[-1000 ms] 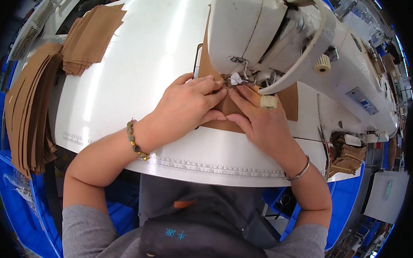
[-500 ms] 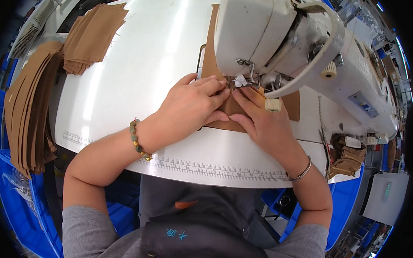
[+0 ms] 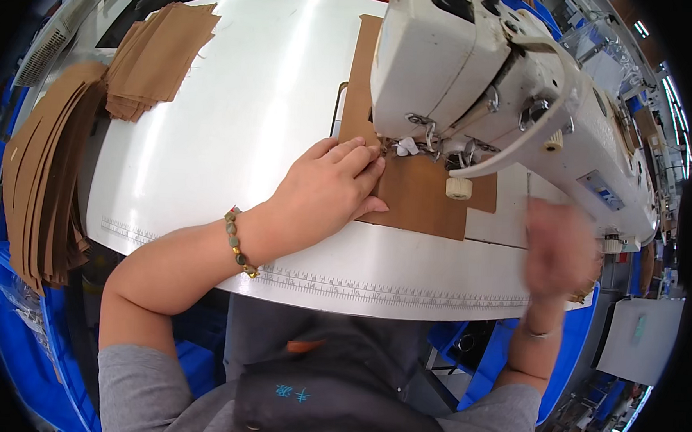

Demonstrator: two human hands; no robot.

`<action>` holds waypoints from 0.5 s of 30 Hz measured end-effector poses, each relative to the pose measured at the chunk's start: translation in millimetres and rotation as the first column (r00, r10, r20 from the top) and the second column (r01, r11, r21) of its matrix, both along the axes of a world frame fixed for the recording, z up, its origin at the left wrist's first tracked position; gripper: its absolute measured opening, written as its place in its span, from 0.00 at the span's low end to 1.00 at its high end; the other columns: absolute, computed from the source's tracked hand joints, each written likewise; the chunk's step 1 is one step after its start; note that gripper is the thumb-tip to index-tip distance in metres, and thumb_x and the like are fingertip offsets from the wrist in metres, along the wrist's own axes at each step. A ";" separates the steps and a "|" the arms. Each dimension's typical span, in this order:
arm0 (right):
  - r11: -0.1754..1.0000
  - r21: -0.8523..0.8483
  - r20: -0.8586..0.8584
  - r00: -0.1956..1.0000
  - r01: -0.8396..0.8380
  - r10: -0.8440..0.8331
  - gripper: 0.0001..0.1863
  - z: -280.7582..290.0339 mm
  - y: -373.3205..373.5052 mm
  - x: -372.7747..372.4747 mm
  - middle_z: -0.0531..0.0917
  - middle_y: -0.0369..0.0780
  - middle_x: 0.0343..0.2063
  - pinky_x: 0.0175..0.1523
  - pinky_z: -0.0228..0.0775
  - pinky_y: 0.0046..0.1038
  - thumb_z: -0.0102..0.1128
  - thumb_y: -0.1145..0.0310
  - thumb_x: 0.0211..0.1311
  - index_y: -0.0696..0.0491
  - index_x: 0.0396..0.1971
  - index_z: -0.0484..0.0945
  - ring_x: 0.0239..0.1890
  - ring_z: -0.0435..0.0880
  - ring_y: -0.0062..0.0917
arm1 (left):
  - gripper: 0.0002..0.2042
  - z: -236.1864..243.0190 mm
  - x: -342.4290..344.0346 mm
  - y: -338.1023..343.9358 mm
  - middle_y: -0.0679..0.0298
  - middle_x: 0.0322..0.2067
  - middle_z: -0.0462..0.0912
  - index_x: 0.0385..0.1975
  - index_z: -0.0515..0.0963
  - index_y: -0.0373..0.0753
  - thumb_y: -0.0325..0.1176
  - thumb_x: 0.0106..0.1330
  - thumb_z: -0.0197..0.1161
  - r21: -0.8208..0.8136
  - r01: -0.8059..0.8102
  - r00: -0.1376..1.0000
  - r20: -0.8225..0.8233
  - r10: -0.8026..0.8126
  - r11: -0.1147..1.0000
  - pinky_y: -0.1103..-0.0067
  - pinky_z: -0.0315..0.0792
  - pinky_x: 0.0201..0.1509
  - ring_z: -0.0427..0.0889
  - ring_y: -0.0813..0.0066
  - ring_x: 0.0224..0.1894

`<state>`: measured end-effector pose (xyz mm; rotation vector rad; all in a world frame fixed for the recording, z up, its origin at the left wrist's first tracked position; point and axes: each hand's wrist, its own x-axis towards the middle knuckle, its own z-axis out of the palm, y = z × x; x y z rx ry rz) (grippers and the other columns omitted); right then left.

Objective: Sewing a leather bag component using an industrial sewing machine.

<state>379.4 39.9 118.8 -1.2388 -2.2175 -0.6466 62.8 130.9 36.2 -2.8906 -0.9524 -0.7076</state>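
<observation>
My left hand (image 3: 328, 180) lies on a piece of brown cloth (image 3: 425, 200) at the sewing machine (image 3: 447, 80). Its fingertips press beside the machine's presser foot and needle area, with the thumb spread apart on the cloth. A small scrap of white material (image 3: 406, 146) sits by the foot. My right hand (image 3: 559, 251) is off the cloth, over the right end of the table near the machine's base. Motion smears its fingers. A thin upright metal piece (image 3: 528, 183) shows just above it; whether the hand touches that piece is unclear.
The white table (image 3: 233, 132) has a printed ruler along its front edge. A stack of brown cloth pieces (image 3: 160, 61) lies at the far left, and longer brown pieces (image 3: 47, 177) hang over the left edge. Blue bins (image 3: 30, 340) stand below the table.
My right hand has left the cloth beside the foot and moved right, toward the table's right end. More of the cloth shows now. My left hand stays on it.
</observation>
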 end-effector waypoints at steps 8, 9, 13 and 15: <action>0.599 -0.152 -0.313 0.536 0.787 -0.784 0.26 127.3 -17.9 416.8 0.89 0.44 0.50 0.55 0.76 0.28 0.50 0.50 0.81 0.55 0.60 0.83 0.51 0.87 0.29 | 0.27 -0.4 0.4 -1.5 0.60 0.55 0.83 0.56 0.82 0.36 0.50 0.64 0.69 0.000 -0.009 1.000 0.002 0.009 1.000 0.68 0.74 0.63 0.80 0.62 0.62; 0.589 -0.241 -0.339 0.502 0.771 -0.796 0.27 115.1 -25.7 447.5 0.89 0.45 0.51 0.56 0.76 0.29 0.49 0.49 0.81 0.55 0.61 0.82 0.52 0.87 0.29 | 0.27 0.0 0.6 -1.4 0.61 0.55 0.83 0.56 0.82 0.37 0.50 0.63 0.69 0.002 -0.014 1.000 -0.008 0.014 1.000 0.68 0.74 0.63 0.79 0.63 0.62; 0.581 0.109 -0.198 0.590 0.807 -0.783 0.32 18.2 -64.9 473.3 0.86 0.47 0.55 0.61 0.75 0.31 0.47 0.45 0.81 0.57 0.65 0.78 0.55 0.85 0.31 | 0.27 0.2 0.9 -2.0 0.61 0.55 0.82 0.56 0.82 0.37 0.50 0.63 0.69 0.000 -0.022 0.999 -0.033 0.022 1.000 0.67 0.73 0.64 0.79 0.64 0.62; 0.623 -0.173 -0.755 0.304 0.763 -0.581 0.31 -41.6 -66.9 453.2 0.86 0.47 0.56 0.60 0.75 0.29 0.47 0.46 0.81 0.58 0.65 0.79 0.56 0.85 0.30 | 0.27 -0.3 1.0 -2.2 0.62 0.55 0.82 0.56 0.82 0.37 0.50 0.63 0.69 0.000 -0.024 0.999 -0.028 0.024 1.000 0.67 0.73 0.65 0.79 0.64 0.62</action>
